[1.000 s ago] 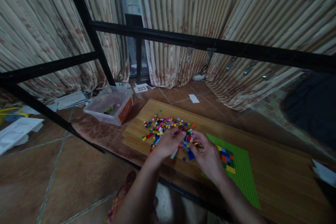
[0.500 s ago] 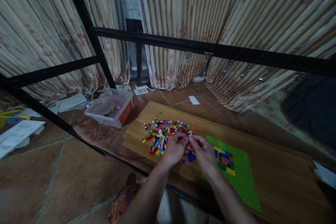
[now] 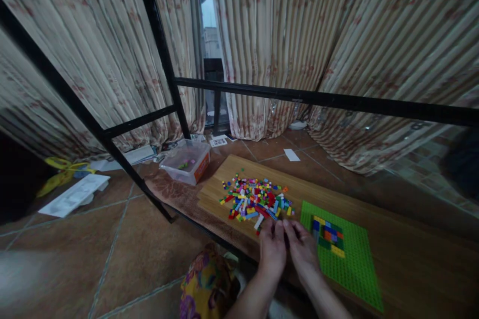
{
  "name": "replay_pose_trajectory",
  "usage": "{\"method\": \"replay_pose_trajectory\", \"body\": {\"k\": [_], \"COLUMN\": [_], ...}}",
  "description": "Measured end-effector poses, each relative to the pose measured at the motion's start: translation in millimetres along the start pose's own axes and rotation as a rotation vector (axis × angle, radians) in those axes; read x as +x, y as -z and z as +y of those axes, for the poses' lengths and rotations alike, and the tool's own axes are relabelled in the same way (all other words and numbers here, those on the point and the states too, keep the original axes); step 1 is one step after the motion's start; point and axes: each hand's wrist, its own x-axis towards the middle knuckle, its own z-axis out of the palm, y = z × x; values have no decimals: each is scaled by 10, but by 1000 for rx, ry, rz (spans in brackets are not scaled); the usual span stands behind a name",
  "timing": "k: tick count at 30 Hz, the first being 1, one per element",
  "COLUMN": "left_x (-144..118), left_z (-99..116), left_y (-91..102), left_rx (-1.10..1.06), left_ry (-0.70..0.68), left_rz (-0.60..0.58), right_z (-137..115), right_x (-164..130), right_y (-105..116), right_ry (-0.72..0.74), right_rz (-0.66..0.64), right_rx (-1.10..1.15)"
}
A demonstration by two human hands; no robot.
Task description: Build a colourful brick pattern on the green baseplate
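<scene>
My left hand (image 3: 273, 248) and my right hand (image 3: 302, 245) meet fingertip to fingertip over the near edge of the wooden board (image 3: 406, 254). The fingers of both are closed in a pinch; whatever sits between them is too small and hidden to make out. Just beyond my left hand spreads a loose heap of coloured toy bricks (image 3: 254, 197). To the right of my right hand lies a green baseplate (image 3: 354, 271), with a block of yellow, blue, orange and green bricks (image 3: 330, 235) built on its left part.
A clear plastic box (image 3: 183, 164) with a few bricks inside stands past the board's left end. A black metal frame (image 3: 262, 90) crosses in front of the curtains (image 3: 284, 25). White packaging (image 3: 75, 194) and a paper card (image 3: 291, 155) lie on the tiled floor.
My view has shifted, so the scene sits lower and further right. Both hands have drawn back from over the heap to the board's near edge, still together; more of the heap shows.
</scene>
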Motion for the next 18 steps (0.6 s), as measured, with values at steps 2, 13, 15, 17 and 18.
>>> {"method": "replay_pose_trajectory", "body": {"k": [2,13,15,17,18], "left_x": [-161,-665,-700,-729,-746], "left_z": [5,285,288,265,245], "left_y": [24,79,65,51,45], "left_rx": [81,283,306,325,323], "left_ry": [31,-143,-141,-130,-124], "left_rz": [-7,-88,-84,-83,-83], "right_z": [57,42,20,-5,-16], "right_x": [-118,-376,-415,-476,-514], "right_y": [44,355,402,430,435], "right_ry": [0,79,109,150,172], "right_rz": [-24,-134,-139,-160,-173], "right_rx": [-40,-68,-137,-210,-237]}}
